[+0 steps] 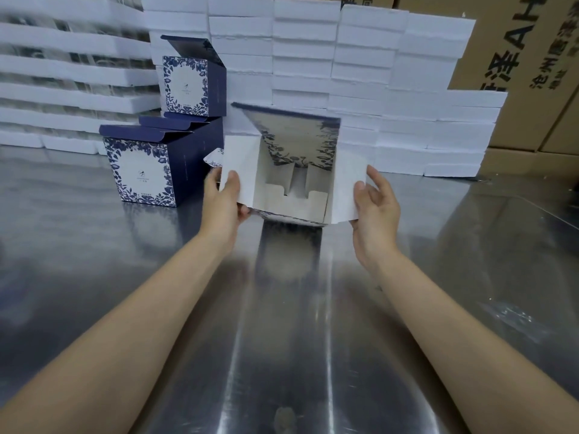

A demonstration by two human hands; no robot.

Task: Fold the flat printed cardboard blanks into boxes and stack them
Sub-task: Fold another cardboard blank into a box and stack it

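A blue-and-white printed box (291,170) is held above the steel table, its open mouth facing me, white inside with interlocked bottom flaps showing. Its lid flap stands up at the back. My left hand (224,198) grips the left side flap, thumb on the inside and fingers behind. My right hand (374,203) is at the right side flap, thumb on its inner face, fingers fairly straight behind its edge. At the left, folded boxes stand stacked: one in front (141,173), one behind it (200,133), and a third box (191,86) on top, lids open.
The shiny steel table (282,308) stretches from me to the back. White foam trays (344,73) are piled in a wall behind the boxes, with more foam stacks (62,73) at the far left. Brown printed cartons (532,57) stand at the back right.
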